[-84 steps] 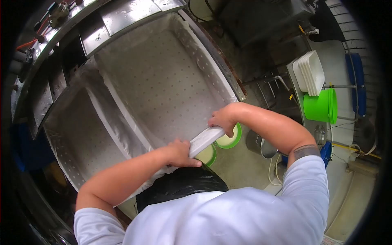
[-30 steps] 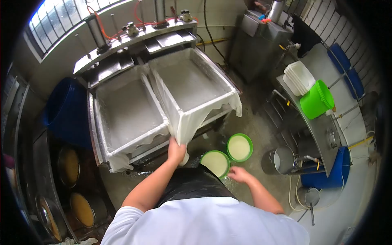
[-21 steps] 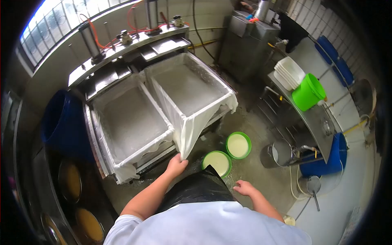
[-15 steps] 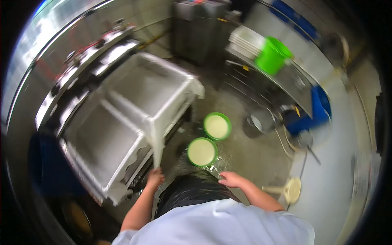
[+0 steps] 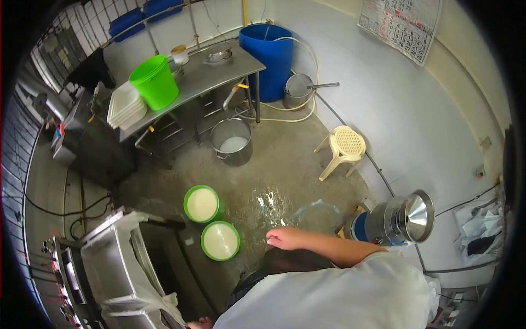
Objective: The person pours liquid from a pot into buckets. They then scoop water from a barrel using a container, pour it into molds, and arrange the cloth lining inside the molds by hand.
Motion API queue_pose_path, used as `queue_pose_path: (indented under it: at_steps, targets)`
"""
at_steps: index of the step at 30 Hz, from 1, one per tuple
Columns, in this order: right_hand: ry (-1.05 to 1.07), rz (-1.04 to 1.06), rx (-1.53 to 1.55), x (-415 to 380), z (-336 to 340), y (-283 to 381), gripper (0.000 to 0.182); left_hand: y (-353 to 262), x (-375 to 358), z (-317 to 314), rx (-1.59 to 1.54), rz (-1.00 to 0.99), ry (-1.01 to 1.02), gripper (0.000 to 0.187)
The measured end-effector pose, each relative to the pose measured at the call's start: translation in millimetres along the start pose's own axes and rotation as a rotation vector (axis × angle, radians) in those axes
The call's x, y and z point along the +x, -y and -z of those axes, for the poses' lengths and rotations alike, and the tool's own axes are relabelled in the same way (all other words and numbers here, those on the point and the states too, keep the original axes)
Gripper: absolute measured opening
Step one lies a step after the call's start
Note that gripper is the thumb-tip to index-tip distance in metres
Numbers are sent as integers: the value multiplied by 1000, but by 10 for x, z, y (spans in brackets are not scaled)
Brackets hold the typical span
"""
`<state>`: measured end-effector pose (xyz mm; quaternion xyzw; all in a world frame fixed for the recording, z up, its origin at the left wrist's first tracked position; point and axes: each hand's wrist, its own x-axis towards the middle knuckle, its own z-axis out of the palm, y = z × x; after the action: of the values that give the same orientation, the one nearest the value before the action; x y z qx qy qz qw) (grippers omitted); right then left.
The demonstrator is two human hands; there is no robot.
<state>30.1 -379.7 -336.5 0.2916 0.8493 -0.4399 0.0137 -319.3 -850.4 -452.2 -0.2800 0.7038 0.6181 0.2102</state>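
At the bottom edge, my left hand (image 5: 201, 323) is partly cut off, its fingers curled at the corner of a white cloth (image 5: 171, 308). That cloth drapes over a divided metal vat (image 5: 112, 263) at lower left. My right hand (image 5: 282, 238) is in the air before my dark apron, fingers loosely closed with nothing visible in them. Left of it, two green buckets filled with creamy white liquid stand on the floor: a nearer bucket (image 5: 236, 253) and a farther bucket (image 5: 218, 207).
A steel pot (image 5: 233, 156) holding whitish liquid stands under a tap by the steel table (image 5: 197, 77). On that table are a green bucket (image 5: 154, 82) and white trays (image 5: 126, 107). A cream stool (image 5: 348, 142), metal machine (image 5: 389, 219), blue barrel (image 5: 268, 60) and hose surround the wet floor.
My view has swung to the right, so the vat and buckets now lie farther left. The left hand has dropped to the frame's bottom edge. The right hand stays in front of me.
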Motion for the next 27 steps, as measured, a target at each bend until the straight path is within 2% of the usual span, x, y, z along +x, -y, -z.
queue_pose_path:
  at_steps: [2,3,4,5,6,8,10,11,12,14,15,18,20,23,26,27]
  targets:
    - [-78,-67,150,-87,292,-273,36,-204,-405,-865,5,135,-64,27]
    - [-108,-71,172,-136,467,-393,38,-488,-1087,-1593,154,-11,82,26]
    - [-116,-71,184,-144,624,-547,38,-603,-1395,-2127,264,-118,370,23]
    - [-176,-69,209,-165,776,-693,39,-696,-1792,-2722,347,-201,499,23]
    - [-240,-71,234,-201,925,-817,40,-676,-1828,-3164,455,-280,732,23]
    - [-240,-121,201,-223,1343,-900,41,-738,-2402,-4049,752,-765,983,24]
    - [-346,-39,202,-219,1829,-931,42,-992,-3242,-4632,861,-1401,1150,31]
    - [-396,-11,210,-203,2038,-929,40,-1087,-3546,-4860,830,-1533,1215,33]
    - [-390,-15,190,-181,2246,-925,40,-1092,-3685,-5024,807,-1526,1214,33]
    - [-457,2,205,-87,2581,-966,35,-1078,-3847,-5350,863,-920,1373,31]
    - [-452,8,182,-3,2689,-1061,34,-1083,-3886,-5535,920,-819,1353,27]
    - [-450,13,161,302,3029,-1241,35,-966,-3699,-6157,1014,-731,1296,24]
    - [-413,39,128,578,3317,-1435,35,-967,-3643,-6633,946,-748,1298,24]
    - [-343,57,85,1095,3849,-1822,37,-1035,-3508,-7561,1028,-788,1287,27]
    - [-309,-16,92,1632,4513,-2278,38,-1084,-3326,-8657,1083,-832,1308,32]
    - [-272,-126,-13,1807,4689,-2488,37,-1042,-3203,-9041,1046,-969,1316,32]
